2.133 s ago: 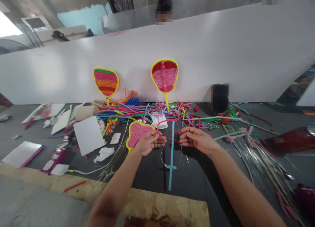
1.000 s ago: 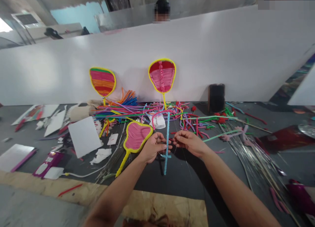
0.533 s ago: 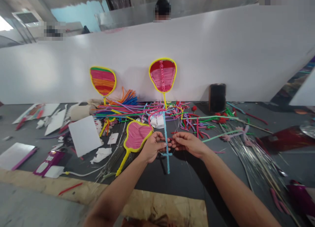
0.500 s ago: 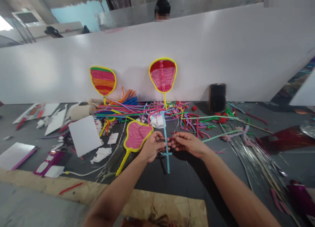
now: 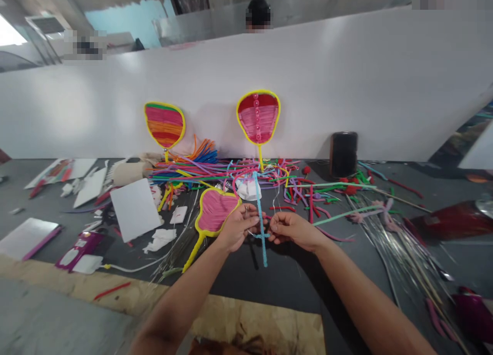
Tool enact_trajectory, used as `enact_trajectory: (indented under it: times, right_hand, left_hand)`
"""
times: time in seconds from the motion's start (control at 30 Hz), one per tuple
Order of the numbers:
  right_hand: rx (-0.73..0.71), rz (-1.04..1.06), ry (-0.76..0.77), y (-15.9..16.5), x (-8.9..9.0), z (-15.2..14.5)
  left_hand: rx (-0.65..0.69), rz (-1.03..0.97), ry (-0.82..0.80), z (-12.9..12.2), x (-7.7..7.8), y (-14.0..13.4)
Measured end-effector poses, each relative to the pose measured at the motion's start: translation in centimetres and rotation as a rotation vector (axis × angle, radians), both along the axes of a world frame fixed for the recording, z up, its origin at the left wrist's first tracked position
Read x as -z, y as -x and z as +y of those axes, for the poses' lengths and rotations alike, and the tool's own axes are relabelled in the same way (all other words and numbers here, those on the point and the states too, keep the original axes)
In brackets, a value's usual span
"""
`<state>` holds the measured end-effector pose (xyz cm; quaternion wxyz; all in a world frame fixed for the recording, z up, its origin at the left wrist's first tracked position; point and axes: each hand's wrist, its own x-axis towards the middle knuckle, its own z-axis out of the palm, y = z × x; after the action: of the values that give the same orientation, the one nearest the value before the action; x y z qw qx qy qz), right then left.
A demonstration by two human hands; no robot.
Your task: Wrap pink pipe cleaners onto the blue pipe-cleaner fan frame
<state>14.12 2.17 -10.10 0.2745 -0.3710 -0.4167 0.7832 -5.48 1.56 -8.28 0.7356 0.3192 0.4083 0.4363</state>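
Note:
Upright between my hands is a cross-shaped frame wrapped in light blue pipe cleaner [image 5: 264, 253], with a short crossbar low on its stem. My left hand [image 5: 241, 226] is closed around the frame from the left, its fingers passing behind the stem. From the right, my right hand [image 5: 290, 229] pinches a thin wire [image 5: 276, 194] close to the crossbar's end. The fingertips cover part of this wire. A pink fan with a yellow rim [image 5: 216, 211] lies just beyond my left hand, its handle pointing toward me.
Two finished-looking fans, one striped [image 5: 165, 124] and one with pink beads [image 5: 258, 116], lean on the white partition [image 5: 308, 88]. Pipe cleaners [image 5: 215, 175] are heaped behind my hands. Loose wires [image 5: 400, 242] lie right, near a dark can [image 5: 344, 154]. A white card [image 5: 135, 211] lies left.
My right hand's fingers have closed from a looser spread into a pinch beside the crossbar. My left hand keeps its hold. The whole view has shifted slightly.

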Motion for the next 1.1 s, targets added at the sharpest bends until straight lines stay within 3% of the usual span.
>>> enact_trajectory:
  times: [0.17, 0.37, 0.43, 0.53, 0.6, 0.73, 0.83, 0.97, 1.1]
  right_hand:
    - [0.098, 0.019, -0.037, -0.9, -1.0, 0.3]
    - [0.137, 0.016, -0.126, -0.5, -1.4, 0.1]
    - [0.167, -0.112, -0.262, -0.4, -1.5, 0.1]
    - [0.353, -0.447, -0.646, -0.5, -1.8, 0.0]
    - [0.398, -0.583, -0.898, -0.2, -2.1, -0.3]
    - [0.189, -0.747, -1.27, 0.5, -2.3, -1.5]
    - [0.074, -0.882, -1.458, 0.5, -2.5, -3.0]
    - [0.048, -0.964, -1.526, 0.1, -2.2, -6.2]
    - [0.019, -0.926, -1.459, 0.4, -0.1, -10.2]
  left_hand:
    - [0.237, 0.031, 0.054, 0.3, -0.6, 1.0]
    - [0.094, 0.08, -0.022, 0.1, -0.7, 0.6]
    - [0.046, 0.09, -0.07, 0.1, -0.8, 0.6]
    - [-0.019, 0.138, -0.123, 0.4, -0.8, 0.7]
    - [-0.042, 0.164, -0.135, 0.4, -0.9, 0.6]
    - [-0.008, 0.166, -0.145, 0.0, -1.1, 0.0]
    - [0.033, 0.19, -0.139, -1.0, -1.4, -0.5]
    - [0.13, 0.282, -0.12, -3.6, -1.8, -0.1]
    - [0.229, 0.53, -0.161, -6.9, -1.9, 2.2]
